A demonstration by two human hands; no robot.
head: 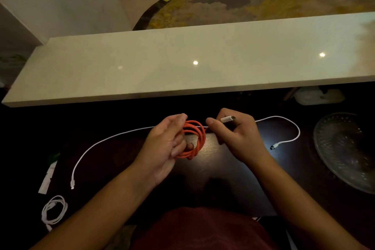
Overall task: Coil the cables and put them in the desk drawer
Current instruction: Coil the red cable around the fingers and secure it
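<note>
At the far left, a small coiled white cable [54, 210] is seen lying on the dark desk [219, 160]. A long uncoiled white cable [105, 138] is stretched across the desk behind both hands. The orange cable coil [192, 138] is gripped by the left hand [165, 144], fingers threaded through its loops. Its white plug end [227, 118] is pinched by the right hand [236, 134] (just beside the coil). A clear glass dish [345, 148] is set at the right.
</note>
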